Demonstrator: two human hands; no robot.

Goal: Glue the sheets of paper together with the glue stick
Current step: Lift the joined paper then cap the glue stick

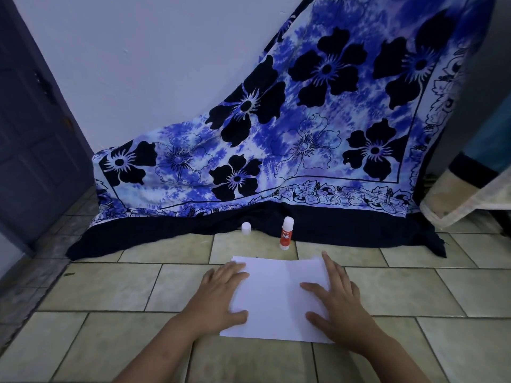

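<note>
Sheets of paper are lying flat on the tiled floor, directly between the two hands and partly beneath them. The left hand is pressing on the left edge of the stack, with its fingers straight and spread, its thumb reaching onto the near left part, and its palm resting off the paper on the tile. The right hand is pressing on the right edge in the same way, fingers straight and splayed wide, gripping nothing. A glue stick is standing upright beyond the fingertips, past the far edge of the paper, nearer the right hand and apart from both. A small white cap is standing beyond the left hand's fingertips, beside the stick. A blue flowered cloth is hanging behind them.
</note>
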